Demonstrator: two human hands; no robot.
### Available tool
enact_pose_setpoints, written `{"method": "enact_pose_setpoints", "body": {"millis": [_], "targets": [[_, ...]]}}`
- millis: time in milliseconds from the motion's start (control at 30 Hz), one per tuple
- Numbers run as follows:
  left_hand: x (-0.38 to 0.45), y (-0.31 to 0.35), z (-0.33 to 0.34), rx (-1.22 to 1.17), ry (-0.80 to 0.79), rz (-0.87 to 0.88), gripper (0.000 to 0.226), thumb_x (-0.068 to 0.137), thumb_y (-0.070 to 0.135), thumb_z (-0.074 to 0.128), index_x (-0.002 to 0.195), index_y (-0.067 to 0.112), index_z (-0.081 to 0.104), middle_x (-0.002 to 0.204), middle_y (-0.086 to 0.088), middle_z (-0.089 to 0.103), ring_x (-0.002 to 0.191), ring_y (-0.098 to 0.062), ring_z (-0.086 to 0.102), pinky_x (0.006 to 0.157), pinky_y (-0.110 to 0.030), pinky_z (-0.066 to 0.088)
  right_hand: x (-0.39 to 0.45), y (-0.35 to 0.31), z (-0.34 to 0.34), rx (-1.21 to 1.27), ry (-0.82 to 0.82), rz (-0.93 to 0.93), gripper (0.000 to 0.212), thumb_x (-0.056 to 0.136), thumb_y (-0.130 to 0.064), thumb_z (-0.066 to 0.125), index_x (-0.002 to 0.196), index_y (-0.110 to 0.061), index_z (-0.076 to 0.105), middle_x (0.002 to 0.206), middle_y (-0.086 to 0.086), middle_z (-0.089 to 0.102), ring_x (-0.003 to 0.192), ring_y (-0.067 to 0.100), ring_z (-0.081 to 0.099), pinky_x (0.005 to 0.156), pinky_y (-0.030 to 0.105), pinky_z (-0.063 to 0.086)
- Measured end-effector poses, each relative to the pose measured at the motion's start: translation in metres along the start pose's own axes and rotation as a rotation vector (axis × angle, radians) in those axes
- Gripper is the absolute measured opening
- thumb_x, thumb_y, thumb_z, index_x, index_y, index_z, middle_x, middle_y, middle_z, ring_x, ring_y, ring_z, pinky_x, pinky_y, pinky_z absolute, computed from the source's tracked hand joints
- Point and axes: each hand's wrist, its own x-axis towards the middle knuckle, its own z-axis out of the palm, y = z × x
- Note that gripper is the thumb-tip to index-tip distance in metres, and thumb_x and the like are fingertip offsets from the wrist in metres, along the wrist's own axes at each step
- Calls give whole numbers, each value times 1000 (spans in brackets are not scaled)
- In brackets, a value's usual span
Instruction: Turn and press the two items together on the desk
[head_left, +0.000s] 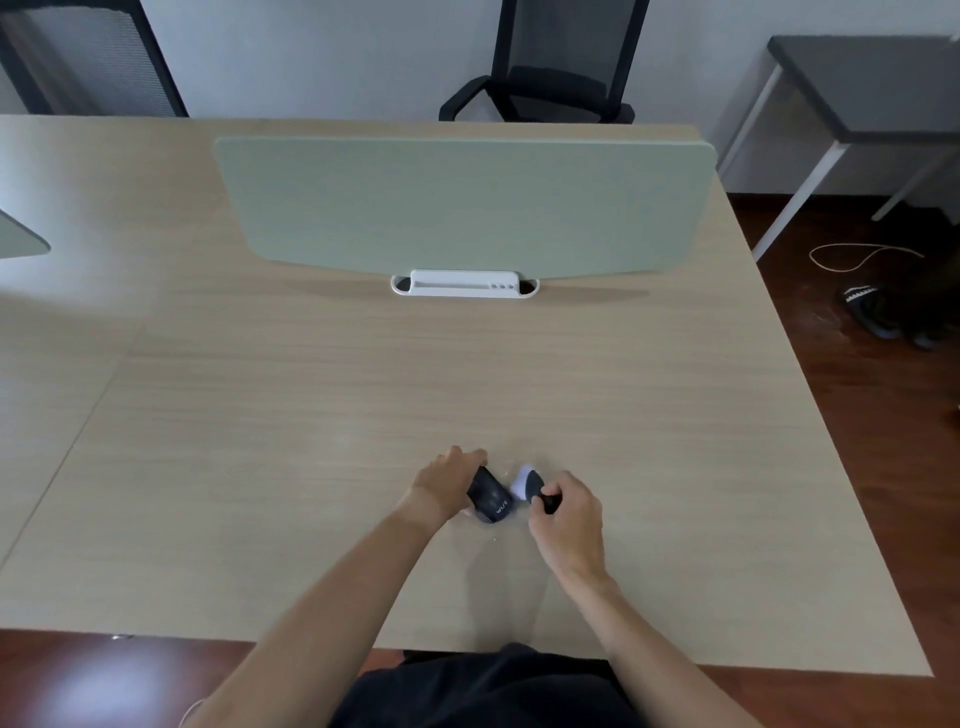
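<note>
Two bare forearms reach in from the near edge and meet over the near middle of a desk. The left hand (451, 480) lies over a dark cylindrical container with pale lettering (490, 500), its fingers curled round the far side so that it grips the container, which lies tilted on the surface. Just right of it, the right hand (569, 512) is closed, thumb and fingers pinching a small dark knob-like handle (548, 502). That handle joins a small rounded object, half white and half dark grey (524, 483), which sits between the two hands and close against the container; whether they touch is not clear.

Everything rests on a wide light wood-grain desk top (322, 415), with a faint glossy patch about the hands. At the far middle stands a pale sage-green divider panel with rounded corners (462, 205), held upright in a white plastic clamp base (464, 284).

Beyond the desk, against a pale wall, stands a black mesh office chair (550, 67), and part of another dark mesh chair back (88, 57) shows at far left. At far right is a dark grey side table on white metal legs (862, 88). Below it, on the dark reddish wood floor (852, 457), lie a thin pale looped cord (857, 257) and dark slip-on sandals (878, 312).
</note>
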Motion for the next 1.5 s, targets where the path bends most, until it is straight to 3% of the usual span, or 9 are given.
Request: {"method": "enact_pose_setpoints", "body": {"millis": [200, 467, 667, 900, 1067, 1167, 1267, 1367, 1500], "targets": [[-1, 4, 0, 40, -1, -24, 56, 76, 14, 79, 122, 12, 47, 117, -15, 55, 108, -36, 59, 84, -42, 53, 0, -5, 5, 99, -276, 13, 10, 69, 0, 60, 67, -9, 57, 66, -1, 57, 58, 11, 49, 54, 20, 41], [0, 7, -2, -64, 20, -111, 56, 75, 20, 81, 118, 10, 46, 115, -13, 54, 105, -31, 58, 72, -36, 49, 14, 1, 4, 45, -54, 20, 16, 78, 4, 55, 80, -12, 58, 87, 0, 57, 81, 14, 55, 66, 22, 42], [1, 11, -2, -99, 37, -149, 51, 72, 14, 80, 112, 11, 48, 112, -13, 56, 100, -32, 61, 74, -40, 52, 20, 2, 7, 140, -304, 49, 21, 74, 2, 61, 69, -18, 58, 73, -1, 56, 66, 16, 51, 58, 19, 40], [3, 12, 0, -78, 57, -205, 56, 75, 28, 82, 114, 9, 47, 113, -11, 54, 103, -31, 61, 79, -39, 53, 34, 6, 0, 75, -36, 26, 14, 80, 4, 60, 80, -10, 62, 84, 4, 63, 79, 18, 56, 70, 23, 41], [3, 13, -1, -123, 58, -222, 51, 74, 21, 81, 111, 8, 48, 111, -12, 57, 99, -32, 62, 71, -36, 49, 34, 4, -2, 156, -170, 34, 8, 79, 1, 62, 79, -6, 65, 74, 1, 63, 60, 8, 50, 55, 12, 40], [2, 14, 1, -128, 69, -229, 51, 73, 22, 81, 111, 9, 49, 110, -12, 58, 100, -32, 63, 70, -36, 48, 35, 4, 3, 126, -208, 45, 8, 80, 0, 63, 80, -8, 65, 78, 2, 65, 67, 14, 56, 58, 15, 44], [-1, 14, 6, -108, 87, -243, 56, 74, 35, 82, 112, 9, 49, 110, -10, 58, 101, -30, 62, 71, -35, 48, 36, 5, 3, 34, -101, 42, 12, 85, -2, 62, 82, -14, 63, 84, -1, 64, 81, 17, 59, 71, 26, 47], [-2, 13, 11, -135, 110, -244, 55, 74, 36, 81, 110, 9, 49, 107, -10, 59, 98, -30, 62, 68, -35, 46, 35, 3, -2, 76, 1, 21, 11, 84, -3, 63, 81, -14, 62, 79, -3, 63, 77, 14, 58, 69, 25, 46], [-3, 12, 12, -185, 147, -237, 37, 80, 20, 70, 109, 7, 49, 108, -13, 58, 97, -33, 62, 71, -38, 49, 33, -3, -4, 97, -220, -65, 11, 77, 1, 64, 75, -10, 66, 67, -5, 61, 58, 1, 52, 55, 13, 40]]}}
